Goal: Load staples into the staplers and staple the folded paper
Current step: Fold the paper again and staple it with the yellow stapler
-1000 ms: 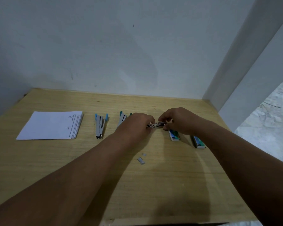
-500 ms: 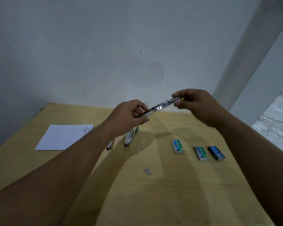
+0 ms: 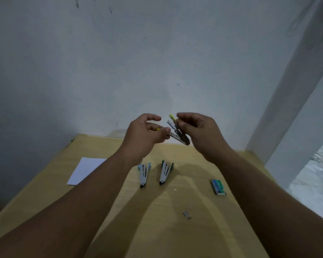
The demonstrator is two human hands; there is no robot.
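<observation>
Both hands hold 1 yellow-tipped stapler (image 3: 177, 132) in the air above the far edge of the wooden table (image 3: 157, 229). The left hand (image 3: 144, 135) pinches its near-left end between thumb and curled fingers; the index finger is raised clear. The right hand (image 3: 196, 129) has fingers and thumb curled round the stapler's upper, yellow-tipped part. The stapler appears hinged open, 2 metal arms crossing between the hands, though blur hides whether any staples sit in the channel.

Head view, places given relative to the held stapler:
- Below and slightly left lie 2 more staplers: a blue-tipped stapler (image 3: 143, 174) and, just beside it to the right, a green-tipped stapler (image 3: 165, 172). They do not touch.
- Below and far left lies the paper (image 3: 86, 170), partly hidden by the left forearm.
- Below and right lies 1 staple box (image 3: 218, 186), well apart from the staplers.
- Below and nearer the person lies a loose staple strip (image 3: 186, 215).

Risks, as judged from this position:
- The open stapler is held high by light pinches only. A slip would drop it onto the table.
- If the spring-loaded arm snaps shut, it could nip a fingertip.
- The loose strip is small and could break apart if picked up roughly.
</observation>
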